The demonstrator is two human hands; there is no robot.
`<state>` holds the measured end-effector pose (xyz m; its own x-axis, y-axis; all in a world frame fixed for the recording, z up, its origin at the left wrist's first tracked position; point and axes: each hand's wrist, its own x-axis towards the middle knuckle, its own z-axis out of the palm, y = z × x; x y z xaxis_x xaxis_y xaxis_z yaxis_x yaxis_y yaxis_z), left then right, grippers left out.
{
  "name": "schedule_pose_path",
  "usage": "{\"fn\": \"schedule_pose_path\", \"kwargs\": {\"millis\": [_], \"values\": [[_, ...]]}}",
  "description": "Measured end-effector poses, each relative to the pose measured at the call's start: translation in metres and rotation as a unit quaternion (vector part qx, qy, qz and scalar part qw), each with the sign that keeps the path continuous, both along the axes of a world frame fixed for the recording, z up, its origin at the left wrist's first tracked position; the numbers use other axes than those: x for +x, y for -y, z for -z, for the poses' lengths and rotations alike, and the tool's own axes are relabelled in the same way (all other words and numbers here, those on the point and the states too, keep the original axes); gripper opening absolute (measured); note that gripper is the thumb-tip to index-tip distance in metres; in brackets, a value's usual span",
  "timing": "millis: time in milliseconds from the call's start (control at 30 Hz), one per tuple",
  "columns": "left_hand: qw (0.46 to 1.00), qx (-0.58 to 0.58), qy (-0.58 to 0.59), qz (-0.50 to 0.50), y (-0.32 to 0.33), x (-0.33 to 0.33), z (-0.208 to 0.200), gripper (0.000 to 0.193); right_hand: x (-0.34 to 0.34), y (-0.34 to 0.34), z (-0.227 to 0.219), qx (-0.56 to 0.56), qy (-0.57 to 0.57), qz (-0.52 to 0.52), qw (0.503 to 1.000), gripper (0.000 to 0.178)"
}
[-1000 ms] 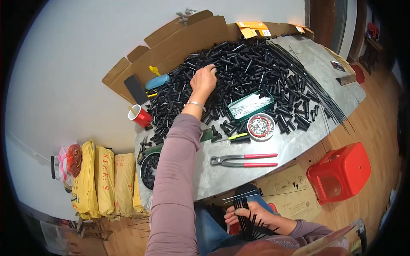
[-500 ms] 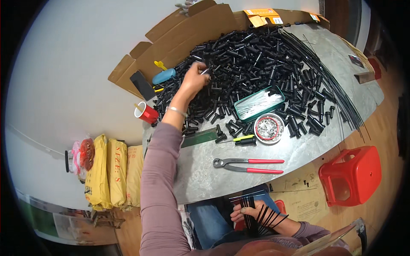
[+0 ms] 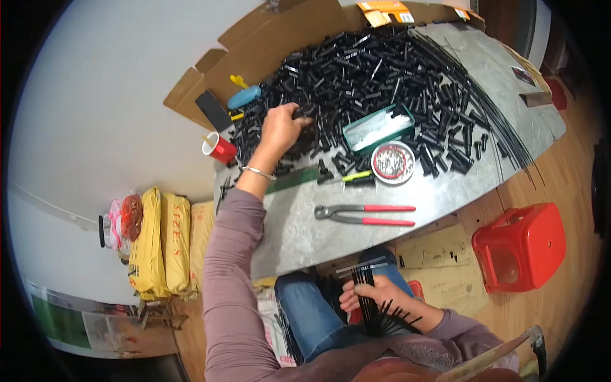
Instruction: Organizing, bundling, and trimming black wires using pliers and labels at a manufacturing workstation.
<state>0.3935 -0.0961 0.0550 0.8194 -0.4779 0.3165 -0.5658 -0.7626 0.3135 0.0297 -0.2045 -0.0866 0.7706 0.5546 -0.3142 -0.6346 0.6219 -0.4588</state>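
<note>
My left hand, a silver bangle at its wrist, reaches over the near left part of a heap of black tubular parts. Its thumb and fingers are closed round a dark tubular part, mostly lost against the heap. Above my lap, my right hand grips a bundle of thin black rods. Several rods fan out across its wrist, and a few lighter ones lie crosswise at the top of the bundle. Red-handled pincers lie on the grey table between the hands.
A green tray of pale strips and a round bowl of small metal pieces stand before the heap. Long black rods lie along the right. A red cup, phone and cardboard wall border the left; a red stool stands right.
The whole view has shifted, so the table sits higher in the picture. Against the heap, my left hand has come a little nearer to me. My right hand keeps its bundle above my lap.
</note>
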Motion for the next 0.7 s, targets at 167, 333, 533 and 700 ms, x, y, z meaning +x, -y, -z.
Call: {"fn": "schedule_pose_path", "kwargs": {"millis": [167,333,533,700], "values": [[0.991,-0.020,-0.133,0.018,-0.039,-0.101,-0.021,0.024,0.003,-0.012,-0.001,0.050,0.038,-0.008,0.998,0.048],[0.913,-0.136,-0.385,-0.027,-0.097,-0.223,0.006,0.016,-0.008,-0.028,-0.028,-0.011,0.047,0.017,0.999,0.027],[0.639,-0.531,-0.552,-0.072,-0.157,-0.351,0.065,0.020,-0.041,-0.068,-0.053,-0.058,0.077,0.002,0.995,0.025],[0.550,-0.703,-0.450,-0.015,-0.152,-0.403,0.068,0.019,-0.068,-0.094,-0.072,-0.100,0.133,-0.003,0.986,0.027]]}}
